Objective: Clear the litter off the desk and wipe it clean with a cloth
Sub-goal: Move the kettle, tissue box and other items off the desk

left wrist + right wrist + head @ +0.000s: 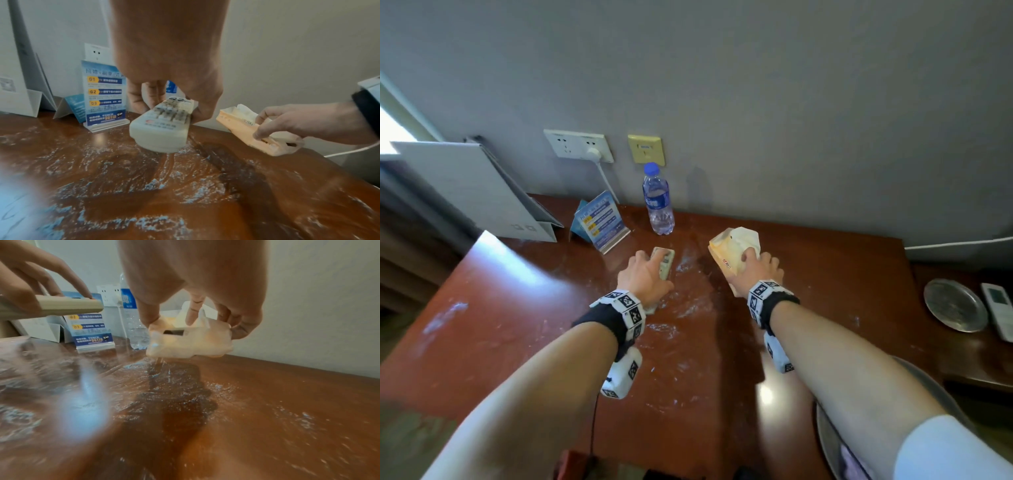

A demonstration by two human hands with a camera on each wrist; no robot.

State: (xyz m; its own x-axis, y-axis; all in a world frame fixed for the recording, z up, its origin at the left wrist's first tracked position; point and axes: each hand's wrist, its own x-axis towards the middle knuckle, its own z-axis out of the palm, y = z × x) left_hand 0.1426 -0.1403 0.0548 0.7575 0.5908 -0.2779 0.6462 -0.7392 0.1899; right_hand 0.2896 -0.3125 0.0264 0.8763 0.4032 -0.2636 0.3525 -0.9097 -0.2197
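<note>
Both hands lift items off the dusty desk (524, 308): the left hand (643, 279) grips a remote control (162, 123), the right hand (758, 265) pinches a soft tissue pack (732, 251), each held just above the powder-smeared wood. This appears to be the clearing step; both need setting down somewhere off the smeared wood, before wiping. A water bottle (658, 200) and sign stand (601, 222) crowd the wall edge, leaving the near desk open.
</note>
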